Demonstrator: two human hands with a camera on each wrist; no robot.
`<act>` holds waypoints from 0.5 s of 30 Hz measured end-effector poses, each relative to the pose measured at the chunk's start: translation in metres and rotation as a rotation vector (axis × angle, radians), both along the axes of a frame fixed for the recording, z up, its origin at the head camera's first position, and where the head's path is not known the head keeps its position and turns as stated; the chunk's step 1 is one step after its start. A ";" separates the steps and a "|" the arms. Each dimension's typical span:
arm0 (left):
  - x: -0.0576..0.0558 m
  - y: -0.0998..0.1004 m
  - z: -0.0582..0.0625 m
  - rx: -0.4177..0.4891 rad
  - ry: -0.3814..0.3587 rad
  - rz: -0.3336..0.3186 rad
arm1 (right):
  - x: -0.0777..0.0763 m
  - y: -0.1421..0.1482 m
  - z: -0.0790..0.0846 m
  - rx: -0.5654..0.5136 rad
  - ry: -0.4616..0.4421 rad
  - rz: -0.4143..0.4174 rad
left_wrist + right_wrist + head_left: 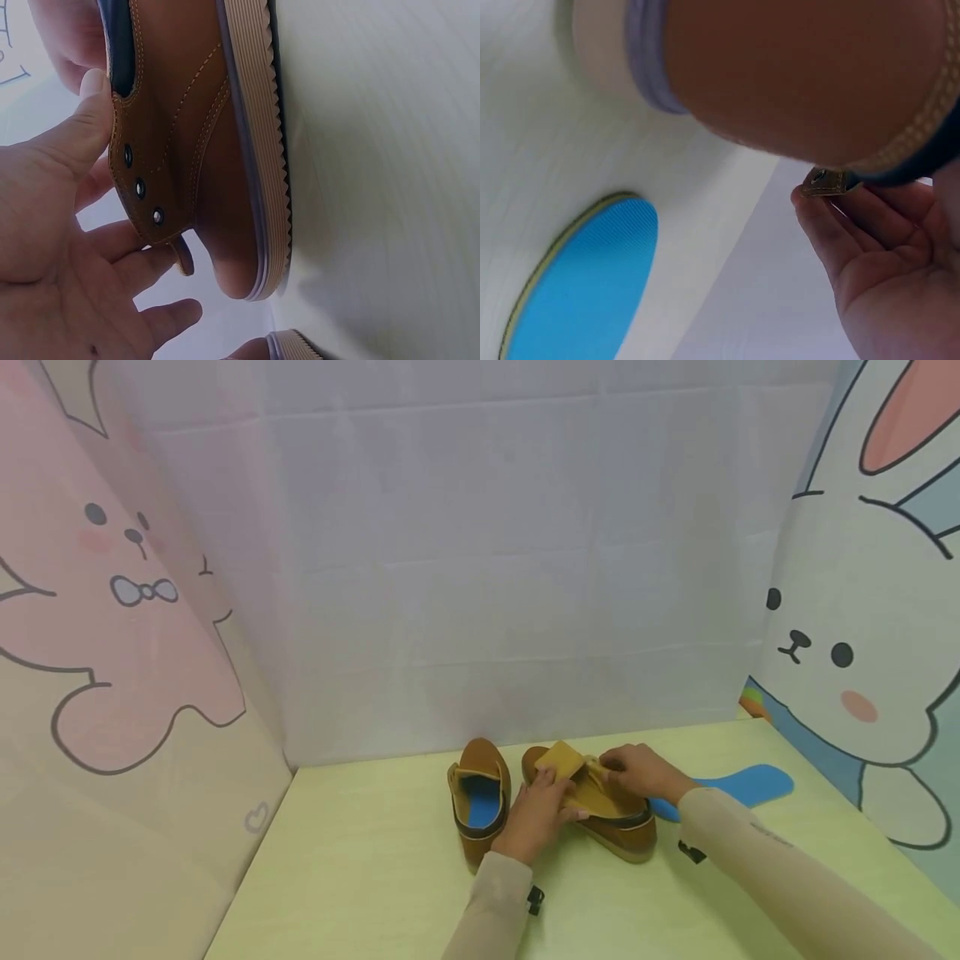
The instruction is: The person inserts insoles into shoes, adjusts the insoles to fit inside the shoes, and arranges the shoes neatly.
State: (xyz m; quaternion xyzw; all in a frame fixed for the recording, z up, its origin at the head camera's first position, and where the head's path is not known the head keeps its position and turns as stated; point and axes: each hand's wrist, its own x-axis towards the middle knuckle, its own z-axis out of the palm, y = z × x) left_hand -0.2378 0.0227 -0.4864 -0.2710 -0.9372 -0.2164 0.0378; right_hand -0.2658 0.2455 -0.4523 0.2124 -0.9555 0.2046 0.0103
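A brown shoe with a tan lining stands on the table, its heel toward me. My left hand grips its left side. In the left wrist view the thumb lies on the collar edge and fingers reach behind the eyelet flap. The yellowish tongue is folded up by the left fingertips. On the other side my right hand pinches the opposite flap, whose eyelet corner shows between thumb and fingers in the right wrist view. Left of it is a second brown shoe with a blue insole inside.
A loose blue insole lies on the pale yellow table, right of the shoes and partly behind the right wrist. White cloth hangs behind the table, with rabbit-printed sheets at both sides.
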 end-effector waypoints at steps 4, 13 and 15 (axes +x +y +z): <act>0.000 0.000 0.001 0.032 -0.017 -0.002 | 0.001 0.002 0.006 -0.005 0.023 -0.005; -0.001 0.001 0.002 0.028 -0.046 -0.007 | 0.004 0.004 0.011 -0.048 0.070 -0.036; -0.001 0.002 0.001 0.033 -0.051 -0.006 | 0.005 0.004 0.011 -0.047 0.083 -0.050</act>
